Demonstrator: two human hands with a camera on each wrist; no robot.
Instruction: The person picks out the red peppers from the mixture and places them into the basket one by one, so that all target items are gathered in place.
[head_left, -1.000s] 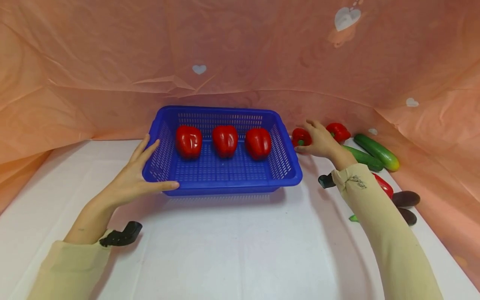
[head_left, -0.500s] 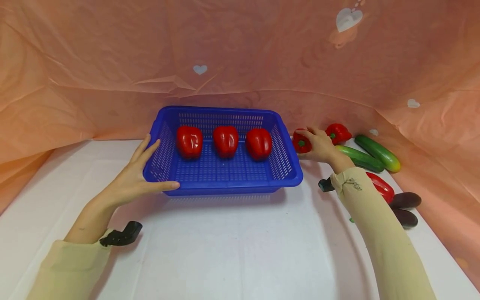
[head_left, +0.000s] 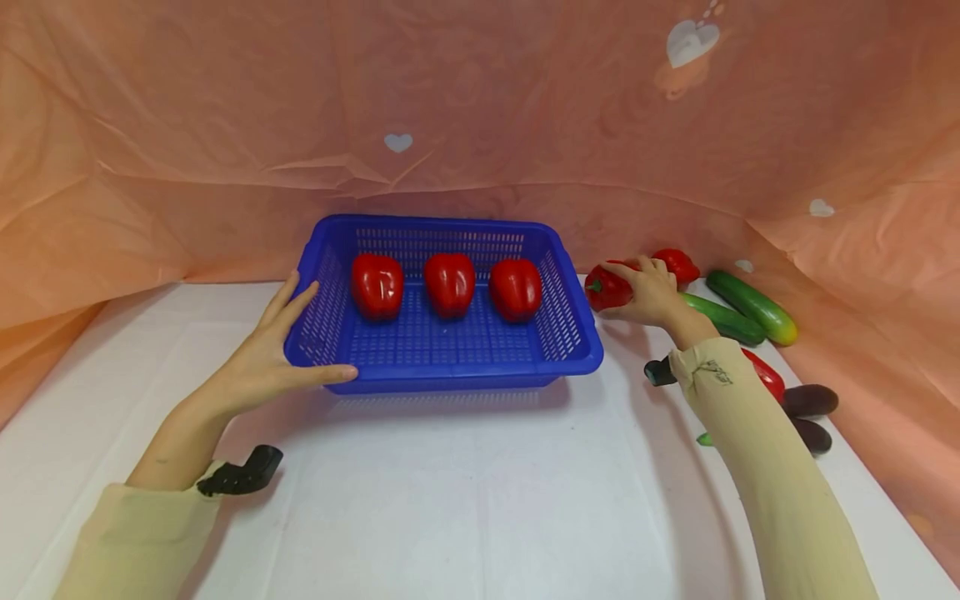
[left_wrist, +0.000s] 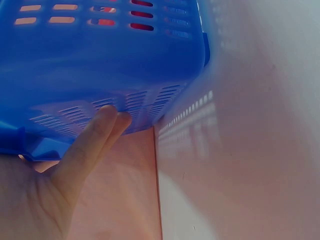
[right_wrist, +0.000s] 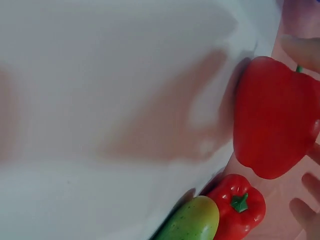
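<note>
A blue plastic basket (head_left: 450, 371) with slotted walls holds 3 red bell peppers (head_left: 377, 286) in a row. My left hand (head_left: 262, 354) rests against its left end, fingers spread and straight, thumb along the front rim. In the left wrist view, fingers (left_wrist: 95, 135) lie on the basket's outer wall (left_wrist: 100, 60). Just right of the basket, my right hand (head_left: 645, 292) grips another red bell pepper (head_left: 606, 287), its green stem facing left. The right wrist view has this bell pepper (right_wrist: 275, 117) between the thumb (right_wrist: 302, 52) and fingers, partly cut off by the frame edge.
Behind the right hand lies another red bell pepper (head_left: 677, 265), beside green cucumbers (head_left: 752, 306). Nearer, a red bell pepper (head_left: 765, 372) and dark eggplants (head_left: 810, 400) are partly hidden by the right sleeve. An orange cloth (head_left: 480, 100) hangs behind the white table (head_left: 450, 500).
My right hand has closed in on the bell pepper beside the basket and turned it, so its stem now points left instead of forward. The left hand and basket stay put.
</note>
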